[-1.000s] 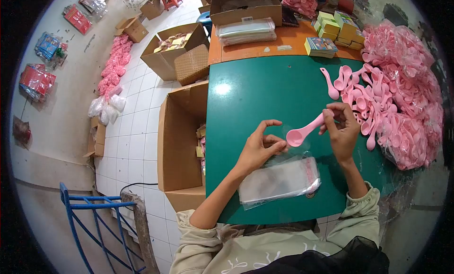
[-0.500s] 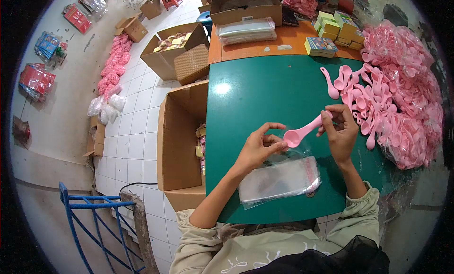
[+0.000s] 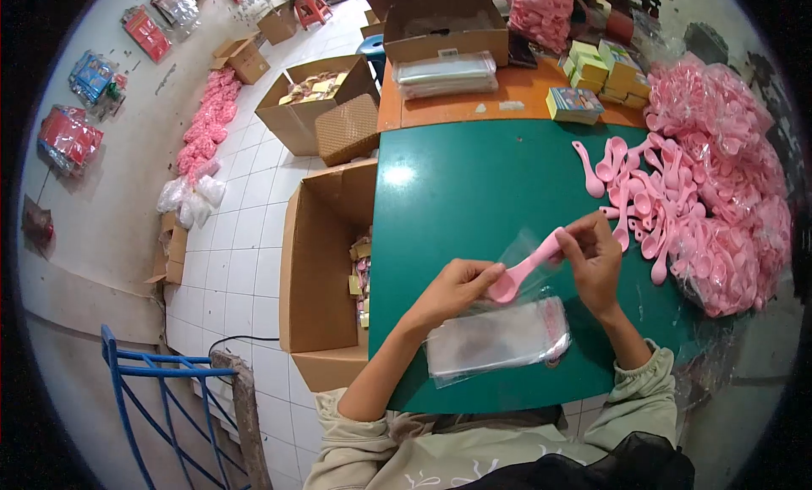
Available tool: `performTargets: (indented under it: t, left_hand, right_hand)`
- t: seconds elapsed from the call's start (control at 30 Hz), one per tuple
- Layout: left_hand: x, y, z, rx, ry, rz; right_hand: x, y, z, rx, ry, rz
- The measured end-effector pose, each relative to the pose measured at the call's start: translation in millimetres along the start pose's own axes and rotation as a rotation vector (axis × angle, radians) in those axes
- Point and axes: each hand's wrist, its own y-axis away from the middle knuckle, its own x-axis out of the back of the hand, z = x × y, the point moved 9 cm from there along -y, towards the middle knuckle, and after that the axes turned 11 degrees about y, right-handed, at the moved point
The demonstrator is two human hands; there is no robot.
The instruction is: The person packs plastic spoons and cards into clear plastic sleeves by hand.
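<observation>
A pink spoon is held slantwise over the green table, its bowl low on the left and its handle up on the right. My right hand pinches the handle end. Thin clear film of a plastic bag shows behind and around the spoon. My left hand is closed on this bag at the spoon's bowl, thumb on top; whether the bowl lies fully inside is hard to see. Just below the hands lies a stack of clear plastic bags.
Loose pink spoons lie at the right, beside bulging bags of spoons. Small boxes and packs of clear bags sit at the back. An open carton stands left of the green table.
The spoon and both hands have moved slightly down in view, and the spoon has tilted more steeply. My left fingers, spread before, have closed at the bowl. The clear film now shows behind the handle.
</observation>
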Motion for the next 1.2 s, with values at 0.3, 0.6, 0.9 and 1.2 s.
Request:
performTargets:
  t: [0.3,0.6,0.9,1.2]
  left_hand:
    - [13.0,19.1,32.9,0.006,0.012,0.081]
    - [10.1,21.8,41.0,-0.074,0.302,0.014]
    - [7.1,19.7,43.3,-0.102,0.320,-0.018]
    - [7.5,17.1,39.4,-0.122,0.286,0.007]
  right_hand:
    - [-67.8,-1.5,-38.6,0.405,0.173,-0.689]
    - [122.6,-254.7,127.9,0.081,1.106,0.190]
    - [125.1,-243.4,126.3,0.287,1.282,0.383]
    - [-1.9,-60.6,-26.7,-0.089,0.134,-0.364]
